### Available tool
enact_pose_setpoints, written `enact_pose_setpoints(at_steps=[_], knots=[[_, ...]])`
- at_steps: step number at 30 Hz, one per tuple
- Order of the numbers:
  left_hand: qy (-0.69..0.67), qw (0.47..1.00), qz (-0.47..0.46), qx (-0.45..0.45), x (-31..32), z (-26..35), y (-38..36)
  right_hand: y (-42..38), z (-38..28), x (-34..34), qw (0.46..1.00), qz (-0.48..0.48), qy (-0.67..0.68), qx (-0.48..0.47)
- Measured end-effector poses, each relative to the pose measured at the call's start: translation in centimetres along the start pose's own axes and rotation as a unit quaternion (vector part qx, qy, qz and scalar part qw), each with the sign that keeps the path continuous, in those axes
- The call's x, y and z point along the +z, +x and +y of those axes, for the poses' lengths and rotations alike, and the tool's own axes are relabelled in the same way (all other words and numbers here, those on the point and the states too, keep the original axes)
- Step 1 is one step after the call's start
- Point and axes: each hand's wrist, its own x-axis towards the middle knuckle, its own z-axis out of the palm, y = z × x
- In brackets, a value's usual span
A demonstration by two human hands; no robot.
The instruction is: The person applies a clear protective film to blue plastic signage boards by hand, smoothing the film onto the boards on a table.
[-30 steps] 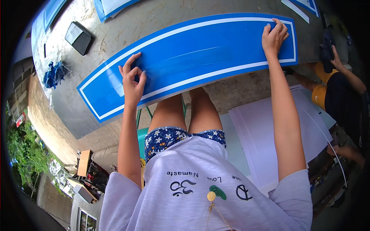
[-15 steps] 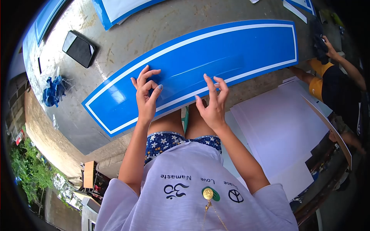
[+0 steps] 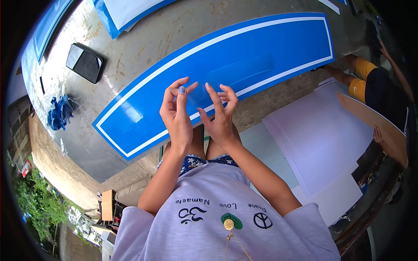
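A long blue sign panel with a white border line and a curved upper edge lies on the grey metal table. Over its near edge, left of the middle, both my hands are raised close together. My left hand is open, its fingers bent and apart, with the blue-nailed thumb pointing up. Just to its right, my right hand is also open, fingers curled loosely and thumb spread toward the left. Nothing shows between the fingers of either hand. A faint rectangular sheen with a light streak shows on the panel beyond my right fingertips.
A black phone and a crumpled blue plastic bundle lie on the metal table at left. Another blue-and-white panel is at the far edge. White sheets lie at right, where a person holds a brown-faced board.
My hands have drawn closer together, the right moving left and the left slightly right. The person at right has shifted, and the brown-faced board has moved.
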Motion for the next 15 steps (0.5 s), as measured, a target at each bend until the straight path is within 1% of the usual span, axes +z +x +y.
enact_pose_setpoints(at_steps=[2, 3, 4, 5, 7, 8, 10, 11, 12, 13, 14, 15], knots=[[0.011, 0.998, -0.022, -0.049, 0.2, 1.0, -0.1, -0.3, -1.0, 0.3, 1.000, -0.002, 0.003, 0.003], [0.011, 0.998, -0.024, -0.049, 0.7, 0.9, -0.2, -0.4, -0.9, 0.3, 1.000, -0.004, 0.029, 0.009], [-0.022, 0.998, -0.037, -0.052, 1.5, 0.5, -0.4, -0.4, -0.4, 0.2, 0.998, -0.004, 0.057, 0.014], [-0.056, 0.995, -0.051, -0.058, 1.8, 0.2, -0.5, -0.5, -0.3, 0.2, 0.998, -0.002, 0.057, 0.014], [-0.057, 0.994, -0.068, -0.057, 2.0, -0.6, -0.4, -0.7, -0.3, 0.4, 0.997, 0.005, 0.072, 0.031], [-0.035, 0.995, -0.081, -0.051, 1.6, 0.1, -0.2, -0.5, -1.5, 0.5, 0.997, 0.008, 0.069, 0.031], [-0.011, 0.994, -0.095, -0.048, 1.9, 0.0, 0.3, -0.6, -1.9, 0.2, 0.989, 0.019, 0.122, 0.086], [-0.064, 0.988, -0.103, -0.096, 1.5, 0.0, 0.9, -0.6, -2.1, 0.4, 0.988, 0.020, 0.123, 0.087], [-0.116, 0.977, -0.111, -0.143, 1.3, 0.2, 1.3, -0.6, -2.3, 0.4, 0.982, 0.031, 0.150, 0.110], [-0.114, 0.977, -0.112, -0.143, 1.3, 0.4, 1.4, -0.5, -2.5, 0.4, 0.974, 0.043, 0.177, 0.133], [-0.114, 0.974, -0.101, -0.168, 1.3, 0.6, 1.5, -0.2, -2.7, 0.3, 0.974, 0.044, 0.178, 0.135], [-0.115, 0.971, -0.089, -0.190, 0.8, 1.1, 1.5, 0.1, -3.4, 0.4, 0.966, 0.070, 0.189, 0.160]])
